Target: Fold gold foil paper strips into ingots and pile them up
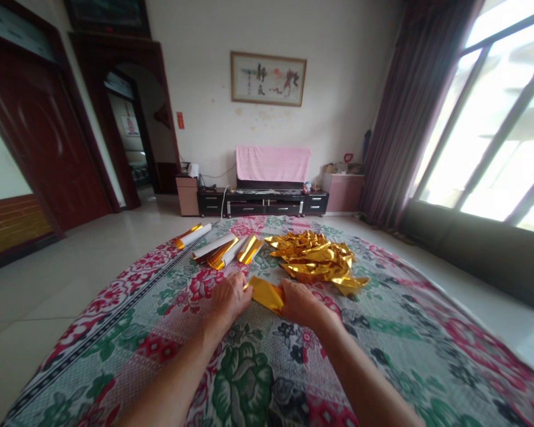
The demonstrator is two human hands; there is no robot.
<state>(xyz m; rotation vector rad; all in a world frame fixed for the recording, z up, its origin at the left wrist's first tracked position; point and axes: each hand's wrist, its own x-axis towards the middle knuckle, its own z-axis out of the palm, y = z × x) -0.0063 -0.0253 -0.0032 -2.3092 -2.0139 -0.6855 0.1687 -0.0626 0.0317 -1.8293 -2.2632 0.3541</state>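
Observation:
Between my two hands, a gold foil sheet (267, 295) is held flat just above the patterned tablecloth (242, 379). My left hand (232, 295) pinches its left end, fingers closed. On the right end my right hand (297, 301) is closed too, with the fingertips partly hidden behind the hand. Beyond the right hand lies a heap of folded gold foil pieces (318, 259), crumpled and shiny. Curled sheets with white backs and gold faces (218, 249) rest beyond the left hand.
Another rolled sheet (193, 236) lies near the cloth's far left edge. Past the cloth stands a low black cabinet (264, 204) with a pink cloth (273, 164) above it. A dark curtain (427, 107) and windows are at the right, a red door (40, 130) at the left.

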